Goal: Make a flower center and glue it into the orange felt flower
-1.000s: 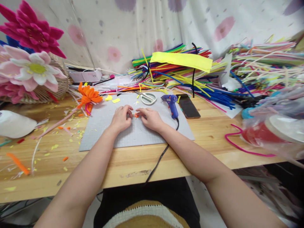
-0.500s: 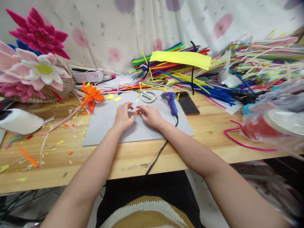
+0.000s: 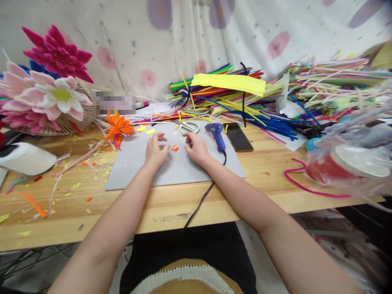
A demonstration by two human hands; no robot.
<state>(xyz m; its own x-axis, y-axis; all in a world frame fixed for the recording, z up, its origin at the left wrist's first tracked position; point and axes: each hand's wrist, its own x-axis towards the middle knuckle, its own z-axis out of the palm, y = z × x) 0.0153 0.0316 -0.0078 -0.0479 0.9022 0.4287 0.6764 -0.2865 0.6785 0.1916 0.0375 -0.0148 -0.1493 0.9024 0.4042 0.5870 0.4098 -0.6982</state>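
Note:
Small orange scraps (image 3: 174, 148) lie in a little heap on the grey board (image 3: 128, 175), between my two hands. On the left of the heap, my left hand (image 3: 157, 150) rests on the board with fingers curved apart and nothing in them. My right hand (image 3: 196, 149) is on the other side, its fingers loosely bent and also holding nothing that I can see. Scissors (image 3: 189, 127) with pale handles lie just beyond my right hand. A blue glue gun (image 3: 218, 136) sits to the right, its black cord running under my right forearm.
A phone (image 3: 239, 136) lies right of the glue gun. Bundles of coloured pipe cleaners (image 3: 269, 122) fill the back. An orange flower (image 3: 118, 125) and yellow scraps are at left, near larger fuzzy flowers (image 3: 61, 96). A plastic-wrapped red tub (image 3: 330, 165) stands at right.
My hands have drawn apart, the right one moving rightward, and the orange scraps between them now show fully. The view has tilted up slightly.

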